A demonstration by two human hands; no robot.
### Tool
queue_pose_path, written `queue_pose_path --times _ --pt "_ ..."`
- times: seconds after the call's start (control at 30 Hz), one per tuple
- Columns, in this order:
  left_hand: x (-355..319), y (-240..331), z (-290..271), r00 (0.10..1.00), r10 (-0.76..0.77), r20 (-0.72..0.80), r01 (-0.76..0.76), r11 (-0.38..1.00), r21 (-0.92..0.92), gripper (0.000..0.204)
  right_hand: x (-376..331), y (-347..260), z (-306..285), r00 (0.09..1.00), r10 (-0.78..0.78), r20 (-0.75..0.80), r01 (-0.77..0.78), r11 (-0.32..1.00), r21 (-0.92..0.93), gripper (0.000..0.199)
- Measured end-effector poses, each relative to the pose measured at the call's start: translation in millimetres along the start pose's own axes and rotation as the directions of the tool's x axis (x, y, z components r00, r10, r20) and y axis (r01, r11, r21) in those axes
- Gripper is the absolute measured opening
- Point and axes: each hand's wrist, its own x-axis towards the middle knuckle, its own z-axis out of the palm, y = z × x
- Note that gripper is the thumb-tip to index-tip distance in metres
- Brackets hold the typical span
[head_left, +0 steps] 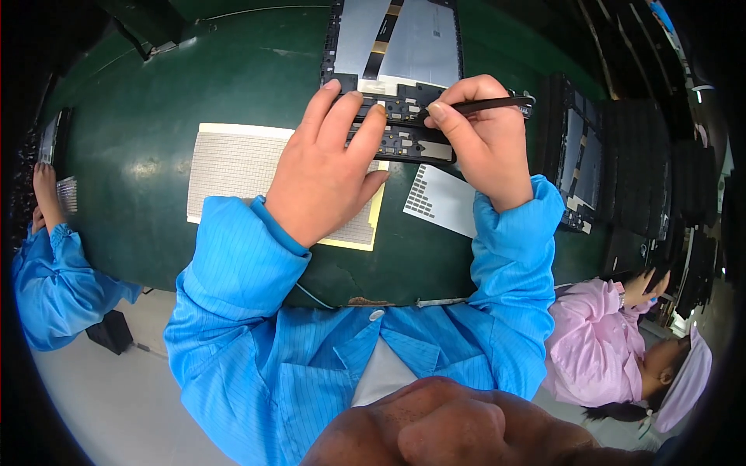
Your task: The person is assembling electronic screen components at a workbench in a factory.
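Note:
In front of me on the green table lies a flat electronic device (423, 50) with a grey metal back, black edges and a ribbon cable (381, 43). Across its near end are black strips with small metal parts (408, 147). My left hand (322, 167) has its fingers stretched out, with the tips resting on the left of those strips. Black tweezers (493, 103) are pinched in my right hand (489, 147), low over the strips' right part. The fingers hide the tweezers' tips and what they touch.
A yellow-edged sheet with a fine grid (241, 167) lies under my left forearm. A white sheet with small dark rectangles (439, 203) lies by my right wrist. Stacked black trays (637, 163) stand right. A blue-sleeved person (66, 272) works left; a pink-clad person (594, 342) sits right.

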Motion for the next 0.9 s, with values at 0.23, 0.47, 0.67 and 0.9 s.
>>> queue_pose_path --times 0.23,0.47,0.67,0.9 --pt "0 0 -2 1.0 0.0 -0.003 0.0 1.0 -0.003 0.066 2 5 -1 0.997 0.02 -0.073 -0.004 0.98 0.2 0.013" --pt "2 -4 -4 1.0 0.005 -0.008 -0.005 0.999 -0.039 0.064 1 9 -2 0.991 0.029 -0.133 0.008 0.962 0.271 0.015" --pt "3 -9 -1 0.997 0.0 -0.072 -0.006 0.996 -0.087 0.062 -1 9 -9 0.993 0.073 -0.096 -0.041 0.951 0.307 0.016" --pt "2 -5 -1 0.998 -0.005 -0.056 0.003 1.0 -0.02 0.064 -1 10 -3 0.998 -0.009 -0.06 0.018 0.99 0.139 0.012"
